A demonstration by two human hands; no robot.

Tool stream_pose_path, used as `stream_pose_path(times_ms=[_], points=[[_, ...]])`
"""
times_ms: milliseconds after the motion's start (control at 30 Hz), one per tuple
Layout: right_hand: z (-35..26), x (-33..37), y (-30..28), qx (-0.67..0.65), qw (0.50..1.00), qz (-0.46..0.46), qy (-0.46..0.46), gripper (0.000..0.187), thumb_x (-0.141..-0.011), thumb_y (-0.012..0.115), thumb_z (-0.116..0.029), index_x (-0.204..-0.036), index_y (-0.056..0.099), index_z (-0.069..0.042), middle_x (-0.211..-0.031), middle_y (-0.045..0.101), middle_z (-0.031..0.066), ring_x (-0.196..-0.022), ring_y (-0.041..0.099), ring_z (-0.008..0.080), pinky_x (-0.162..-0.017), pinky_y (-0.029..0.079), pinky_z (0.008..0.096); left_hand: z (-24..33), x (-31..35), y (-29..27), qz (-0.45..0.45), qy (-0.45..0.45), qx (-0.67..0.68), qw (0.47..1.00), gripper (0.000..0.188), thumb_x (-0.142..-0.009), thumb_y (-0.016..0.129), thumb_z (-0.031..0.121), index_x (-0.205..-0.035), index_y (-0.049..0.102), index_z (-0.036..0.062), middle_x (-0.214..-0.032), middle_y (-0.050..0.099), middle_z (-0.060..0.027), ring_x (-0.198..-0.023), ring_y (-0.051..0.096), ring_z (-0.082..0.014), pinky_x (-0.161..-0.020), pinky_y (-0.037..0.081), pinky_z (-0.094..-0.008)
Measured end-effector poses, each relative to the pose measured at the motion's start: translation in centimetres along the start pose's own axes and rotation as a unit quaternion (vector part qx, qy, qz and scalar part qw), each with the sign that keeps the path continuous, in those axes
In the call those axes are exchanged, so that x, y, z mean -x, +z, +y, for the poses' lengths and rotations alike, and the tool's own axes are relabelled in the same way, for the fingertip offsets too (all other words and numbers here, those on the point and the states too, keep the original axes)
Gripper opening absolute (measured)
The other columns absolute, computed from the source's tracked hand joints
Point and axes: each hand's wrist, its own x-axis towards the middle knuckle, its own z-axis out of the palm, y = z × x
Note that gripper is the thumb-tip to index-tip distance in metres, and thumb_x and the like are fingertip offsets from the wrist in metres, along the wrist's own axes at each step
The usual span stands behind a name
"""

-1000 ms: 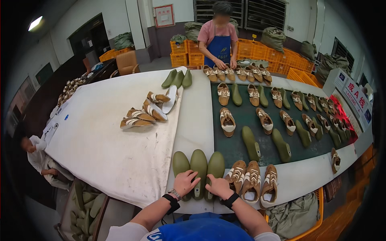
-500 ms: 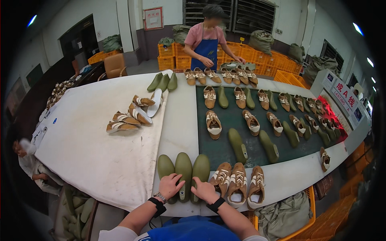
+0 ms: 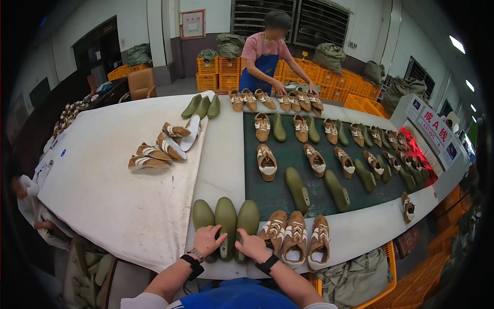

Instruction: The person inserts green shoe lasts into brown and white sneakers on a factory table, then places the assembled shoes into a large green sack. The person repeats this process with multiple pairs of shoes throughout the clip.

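From afar, I see my left hand (image 3: 207, 241) and right hand (image 3: 252, 247) half-open on green shoe molds (image 3: 225, 219), grip unclear; white tabletop (image 3: 218, 159), dark green belt (image 3: 288, 154), orange crates (image 3: 207, 82) along the wall (image 3: 218, 18)

Place: A shoemaking workshop, laid out for footwear in quantity.
Belt: Brown-and-white sneakers (image 3: 314, 159) and green foot-shaped lasts (image 3: 296, 189) stand in rows along a dark green belt (image 3: 266, 202), which runs up to a pale housing (image 3: 435, 129) glowing red inside.
Table: A broad, white-covered table (image 3: 108, 159) bears more sneakers and lasts.
Worker: A person in a blue apron (image 3: 264, 67) leans over sneakers lined up at the far side.
Back wall: Orange plastic crates (image 3: 208, 81) stand stacked beneath louvred windows (image 3: 262, 23), bulging sacks (image 3: 329, 57) on top.
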Motion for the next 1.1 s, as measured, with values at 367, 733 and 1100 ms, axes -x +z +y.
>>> stream_pose_path(times_ms=[367,733,1100], points=[[-0.1,0.0,-0.1,-0.005,1.000,-0.008,0.012,0.050,-0.085,0.054,-0.040,-0.128,0.047,-0.014,-0.078,0.067,0.0204,-0.073,0.066,0.0380,-0.065,0.052,0.0479,-0.4,0.1,0.5,0.007,0.011,-0.005,1.000,0.035,-0.080,0.068,0.039,-0.098,0.067,0.0084,-0.073,0.062,-0.0088,-0.071,0.060,-0.0291,-0.069,0.047,-0.0397],[0.2,-0.5,0.6,-0.001,1.000,-0.004,0.010,0.050,-0.086,0.054,-0.042,-0.129,0.045,-0.018,-0.078,0.067,0.0194,-0.074,0.066,0.0382,-0.065,0.052,0.0485,-0.9,0.1,0.7,0.012,0.014,-0.003,1.000,0.036,-0.081,0.067,0.039,-0.096,0.067,0.0071,-0.073,0.064,-0.0098,-0.070,0.061,-0.0294,-0.069,0.047,-0.0398],[0.3,-0.5,0.8,-0.008,1.000,-0.003,0.007,0.050,-0.086,0.054,-0.043,-0.129,0.045,-0.019,-0.078,0.067,0.0207,-0.074,0.066,0.0398,-0.065,0.052,0.0496,-1.0,0.2,0.8,0.007,0.010,-0.005,1.000,0.036,-0.080,0.067,0.039,-0.095,0.067,0.0066,-0.075,0.064,-0.0099,-0.070,0.061,-0.0296,-0.069,0.047,-0.0399]])
